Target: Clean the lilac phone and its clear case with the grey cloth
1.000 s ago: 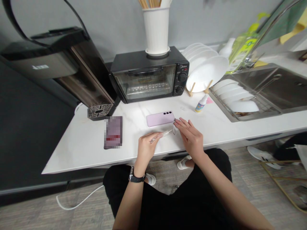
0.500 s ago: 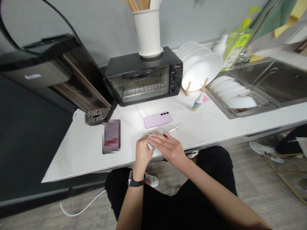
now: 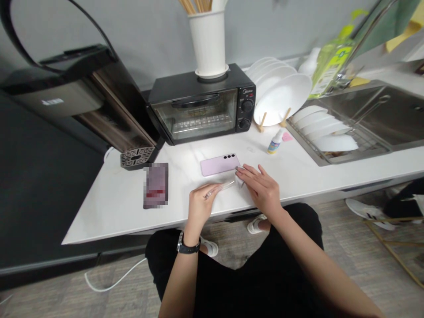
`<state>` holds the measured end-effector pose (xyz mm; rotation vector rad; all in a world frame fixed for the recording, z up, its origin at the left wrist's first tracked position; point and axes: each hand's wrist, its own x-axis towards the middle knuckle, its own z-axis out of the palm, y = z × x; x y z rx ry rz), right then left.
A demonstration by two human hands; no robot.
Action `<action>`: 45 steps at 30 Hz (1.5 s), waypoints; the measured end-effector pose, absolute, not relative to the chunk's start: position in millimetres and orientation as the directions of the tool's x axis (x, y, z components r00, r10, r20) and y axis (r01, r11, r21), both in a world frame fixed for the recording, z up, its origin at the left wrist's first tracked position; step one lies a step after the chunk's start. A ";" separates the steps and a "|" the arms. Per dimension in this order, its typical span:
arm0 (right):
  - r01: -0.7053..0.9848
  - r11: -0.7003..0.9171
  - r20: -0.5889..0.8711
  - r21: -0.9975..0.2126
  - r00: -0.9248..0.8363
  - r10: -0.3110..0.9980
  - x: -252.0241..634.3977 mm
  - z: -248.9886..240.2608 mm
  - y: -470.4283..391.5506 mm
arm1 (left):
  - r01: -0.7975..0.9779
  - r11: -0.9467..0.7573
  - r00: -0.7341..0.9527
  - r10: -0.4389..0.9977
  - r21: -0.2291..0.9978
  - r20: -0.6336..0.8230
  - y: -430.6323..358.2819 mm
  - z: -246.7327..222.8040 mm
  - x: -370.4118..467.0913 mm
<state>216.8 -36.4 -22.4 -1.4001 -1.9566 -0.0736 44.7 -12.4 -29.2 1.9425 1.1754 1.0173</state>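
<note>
My left hand (image 3: 200, 201) pinches a slim clear plastic piece (image 3: 227, 185) over the front of the counter. It looks long and narrow from here, and its exact kind I cannot make out. To its right, my right hand (image 3: 261, 187) is closed on a small grey-white cloth (image 3: 240, 180), palm down with the fingers pointing left. The cloth is close to the clear piece's right end; whether they touch I cannot tell. Just beyond both hands a lilac phone (image 3: 218, 165) lies back up, its right end near my right fingertips.
A dark blurred packet (image 3: 156, 185) lies left. Behind are a drinks machine (image 3: 129, 119), a toaster oven (image 3: 202, 115) with a white pot (image 3: 209, 44), and racked plates (image 3: 278, 99). A small spray bottle (image 3: 275, 142) and pink slip (image 3: 287, 137) stand before the sink (image 3: 384, 148).
My hands were together around the cloth, the clear piece poking out to the right. Now they are apart: my right hand has moved right with the cloth, and the piece shows from my left hand.
</note>
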 end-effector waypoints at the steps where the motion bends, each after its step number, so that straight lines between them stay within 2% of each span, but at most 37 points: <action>1: 0.843 0.399 0.577 -0.361 -0.134 0.806 216.3 -23.1 -36.5 | 0.408 -0.390 0.295 0.912 0.826 0.285 -12.6 -29.4 44.3; 8: 0.810 0.397 0.565 -0.432 -0.100 0.819 192.6 -25.8 -39.9 | 0.393 -0.382 0.259 0.919 0.836 0.298 -13.8 -28.2 42.5; 17: 0.750 0.560 0.472 -0.352 -0.374 0.798 152.4 -17.5 -51.1 | 0.467 -0.413 0.284 0.908 0.782 0.310 -11.3 -36.1 33.4; 23: 0.716 0.615 0.504 -0.331 -0.417 0.757 161.9 -18.9 -49.2 | 0.488 -0.438 0.330 0.893 0.755 0.306 -12.1 -33.6 34.5; 27: 0.717 0.609 0.536 -0.339 -0.385 0.752 172.9 -21.4 -48.1 | 0.487 -0.432 0.338 0.895 0.759 0.293 -10.2 -34.4 36.5; 38: 0.824 0.425 0.592 -0.375 -0.140 0.794 222.1 -26.0 -36.6 | 0.409 -0.388 0.307 0.911 0.826 0.276 -10.9 -28.2 46.3; 45: 0.819 0.364 0.591 -0.443 -0.039 0.806 205.0 -28.3 -40.2 | 0.402 -0.390 0.292 0.912 0.828 0.288 -11.8 -27.3 46.4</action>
